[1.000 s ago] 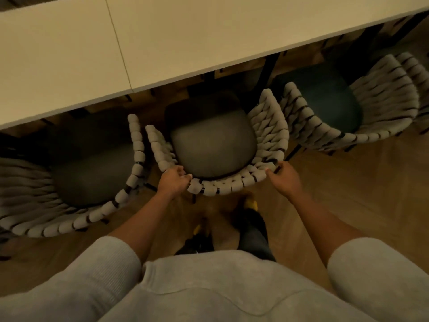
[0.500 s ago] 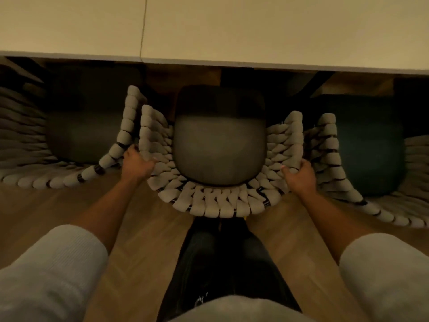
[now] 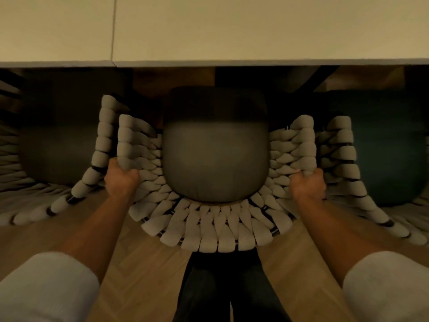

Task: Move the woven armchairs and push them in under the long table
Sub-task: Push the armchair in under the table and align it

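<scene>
The middle woven armchair (image 3: 216, 231) stands in front of the long pale counter (image 3: 255, 29), its grey seat cushion (image 3: 216, 163) partly in the shadow under the counter's near edge while its curved woven back sticks out over the wooden floor (image 3: 144, 280). The left hand (image 3: 120, 180) is closed around the woven rim on the chair's left side, fingers curled over the padded cords; the right hand (image 3: 307, 184) grips the rim on the chair's right side the same way. Both forearms reach forward from pale grey sleeves (image 3: 46, 287), and the person's dark trouser legs (image 3: 227, 289) stand just behind the chair back.

To the left of the held chair sits a second woven armchair (image 3: 92, 163) with a dark cushion — its arm lies just beside the left hand. To the right sits a third armchair (image 3: 343, 163) with a teal cushion (image 3: 390, 154), its woven arm just beside the right hand. Both neighbours have their seats largely in the shadow beneath the counter.
</scene>
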